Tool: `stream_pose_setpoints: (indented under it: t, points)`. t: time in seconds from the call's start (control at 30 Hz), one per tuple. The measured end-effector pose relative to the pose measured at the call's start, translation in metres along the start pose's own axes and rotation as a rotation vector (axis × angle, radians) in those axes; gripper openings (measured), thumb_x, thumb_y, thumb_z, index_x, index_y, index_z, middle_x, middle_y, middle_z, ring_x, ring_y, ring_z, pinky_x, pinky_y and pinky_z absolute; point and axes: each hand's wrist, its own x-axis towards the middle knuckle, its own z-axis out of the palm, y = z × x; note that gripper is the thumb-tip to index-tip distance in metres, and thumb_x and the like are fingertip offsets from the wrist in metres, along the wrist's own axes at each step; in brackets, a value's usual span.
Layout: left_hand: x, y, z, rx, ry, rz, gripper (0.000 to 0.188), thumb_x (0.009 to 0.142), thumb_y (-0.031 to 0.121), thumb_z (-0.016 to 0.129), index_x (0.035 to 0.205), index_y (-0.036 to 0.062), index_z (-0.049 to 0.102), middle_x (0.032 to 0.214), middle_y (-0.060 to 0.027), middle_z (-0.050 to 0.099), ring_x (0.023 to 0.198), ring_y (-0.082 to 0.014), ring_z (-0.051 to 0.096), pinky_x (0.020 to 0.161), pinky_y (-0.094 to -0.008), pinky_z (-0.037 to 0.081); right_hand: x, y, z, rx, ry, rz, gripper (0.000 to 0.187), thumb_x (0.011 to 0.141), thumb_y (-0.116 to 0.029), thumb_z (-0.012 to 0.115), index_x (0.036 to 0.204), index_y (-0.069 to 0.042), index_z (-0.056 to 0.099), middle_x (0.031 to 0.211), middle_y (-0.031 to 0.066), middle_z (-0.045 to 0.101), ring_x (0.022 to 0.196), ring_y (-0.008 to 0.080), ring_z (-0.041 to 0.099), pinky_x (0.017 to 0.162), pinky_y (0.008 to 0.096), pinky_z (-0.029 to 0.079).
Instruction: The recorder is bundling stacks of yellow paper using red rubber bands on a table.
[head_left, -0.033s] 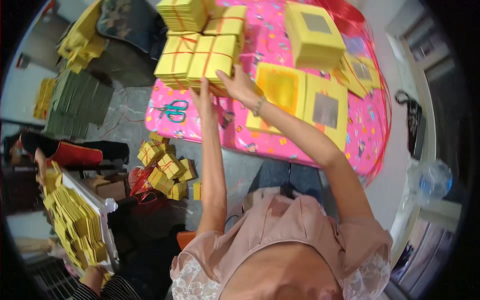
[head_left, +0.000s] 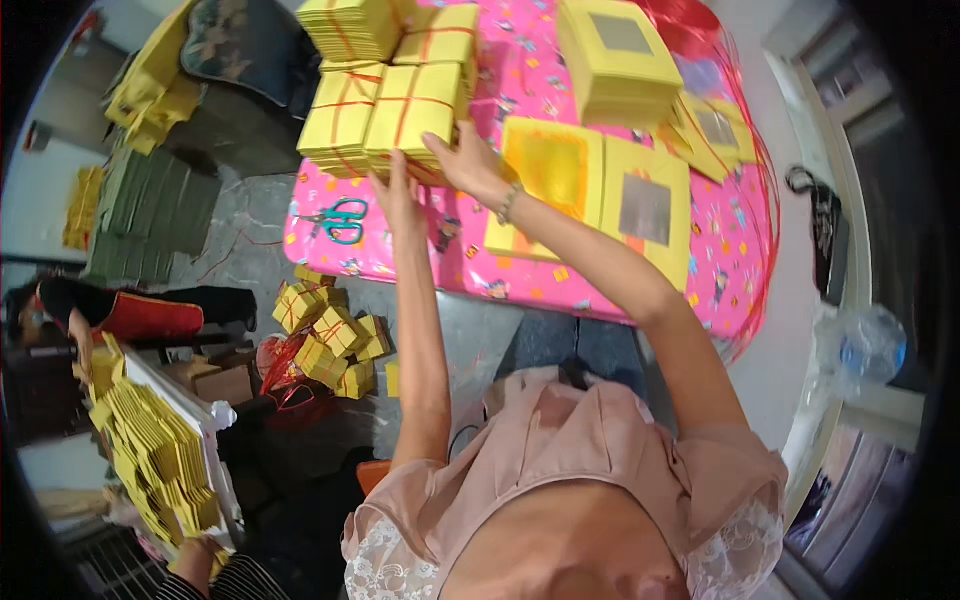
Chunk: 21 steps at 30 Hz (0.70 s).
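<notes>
On the table stand several yellow bundles of folded paper, stacked and tied with red string. My right hand grips the near right corner of the front bundle, its thumb on the top face and its other fingers down the side. My left hand presses against that bundle's near side, fingers pointing up; some fingertips are hidden. Left of my left hand lies a pair of teal-handled scissors. Nearest my right forearm are a yellow windowed sheet stack and one with an orange-edged panel.
A pink patterned cloth covers the table. A tall yellow stack and red string are at its right. Small tied bundles lie on the floor. At left, two other people's hands are at a white board loaded with yellow pieces.
The table and its bundles sit slightly further left and higher in the picture. Both my hands keep their places on the front bundle.
</notes>
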Motion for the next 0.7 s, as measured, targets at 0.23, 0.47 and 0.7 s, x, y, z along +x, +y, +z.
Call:
stream_pose_setpoints:
  t: [0.23,0.47,0.7]
  points:
    - [0.014,-0.008,0.018,-0.018,0.031,0.079,0.073,0.085,0.027,0.076,0.139,0.0098,0.031,0.113,-0.0001,0.053,0.082,-0.0072,0.053,0.063,-0.0225,0.042,0.009,0.031,-0.036,0.078,-0.090,-0.198,0.052,0.095,-0.039,0.058,0.126,0.003,0.052,0.110,0.0163,0.066,0.104,0.0232,0.063,0.089,0.0350,0.049]
    - [-0.030,0.003,0.019,0.240,0.077,0.235,0.071,0.089,0.024,0.071,0.141,0.0030,0.029,0.124,-0.0091,0.045,0.104,-0.0164,0.050,0.087,-0.0328,0.046,-0.063,0.070,-0.192,-0.070,-0.093,-0.298,0.028,0.095,-0.023,0.058,0.112,-0.002,0.065,0.104,0.0058,0.069,0.098,0.0136,0.063,0.086,0.0301,0.049]
    - [-0.130,-0.005,0.063,0.838,-0.565,0.688,0.027,0.086,0.010,0.069,0.112,0.0024,0.064,0.104,-0.0075,0.067,0.097,-0.0154,0.061,0.084,-0.0289,0.048,-0.155,0.130,-0.295,-0.471,-0.111,-0.291,0.029,0.089,-0.024,0.064,0.111,-0.004,0.064,0.102,0.0091,0.065,0.098,0.0255,0.063,0.082,0.0341,0.049]
